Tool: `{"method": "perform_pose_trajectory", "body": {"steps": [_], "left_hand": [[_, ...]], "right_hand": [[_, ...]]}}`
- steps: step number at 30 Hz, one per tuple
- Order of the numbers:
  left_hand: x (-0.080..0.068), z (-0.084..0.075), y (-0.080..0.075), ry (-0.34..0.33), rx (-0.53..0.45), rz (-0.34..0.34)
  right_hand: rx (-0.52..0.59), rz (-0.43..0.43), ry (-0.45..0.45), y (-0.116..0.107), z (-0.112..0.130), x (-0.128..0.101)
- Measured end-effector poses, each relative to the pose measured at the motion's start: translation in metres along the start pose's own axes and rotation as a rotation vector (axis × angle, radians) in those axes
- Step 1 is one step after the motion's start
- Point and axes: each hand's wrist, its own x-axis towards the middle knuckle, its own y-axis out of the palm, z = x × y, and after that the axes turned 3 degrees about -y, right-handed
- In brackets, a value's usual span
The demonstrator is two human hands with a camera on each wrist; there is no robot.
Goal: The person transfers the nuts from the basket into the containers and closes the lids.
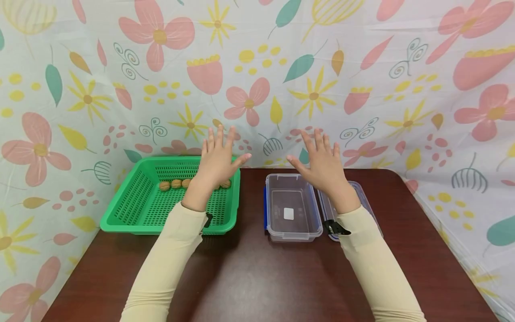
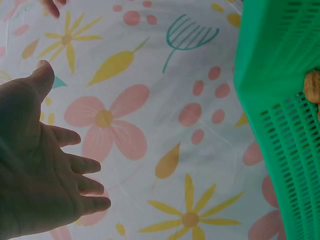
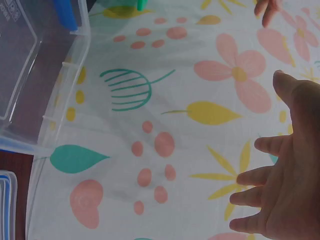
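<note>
My left hand (image 1: pixel 217 161) is raised over the right part of a green plastic basket (image 1: pixel 120 210), fingers spread and holding nothing. Inside the basket, several walnuts (image 1: pixel 176 184) lie in a row, some hidden behind the hand and wrist. Fingers apart, my right hand (image 1: pixel 320 166) is held up beyond a clear plastic box (image 1: pixel 295 235), with nothing in its grasp. A small white rectangle shows on the box's floor. Both palms face away, toward the patterned cloth. The left wrist view has the hand (image 2: pixel 45 170) well apart from the basket.
A clear lid (image 1: pixel 364 197) with a blue seal lies right of the box, partly under the right forearm. A blue strip (image 1: pixel 265 208) runs along the box's left side. Everything stands on a dark brown table (image 1: pixel 257 277), with a flowered cloth (image 1: pixel 257 58) hanging behind.
</note>
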Motion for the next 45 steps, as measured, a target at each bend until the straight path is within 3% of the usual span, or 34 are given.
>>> {"method": "perform_pose_trajectory", "body": {"steps": [10, 20, 35, 45], "left_hand": [[-0.002, 0.022, -0.005, 0.033, 0.004, -0.066], [0.003, 0.050, -0.015, 0.064, -0.066, -0.118], [0.017, 0.103, -0.038, -0.096, -0.402, -0.079], [0.021, 0.132, -0.041, -0.138, -0.506, -0.069]], "right_hand": [[0.092, -0.095, -0.051, 0.000, -0.016, -0.009], [0.185, -0.075, -0.016, 0.002, -0.032, -0.018], [0.353, -0.066, 0.011, 0.023, -0.058, -0.026], [0.454, -0.050, 0.078, 0.038, -0.067, -0.037]]}}
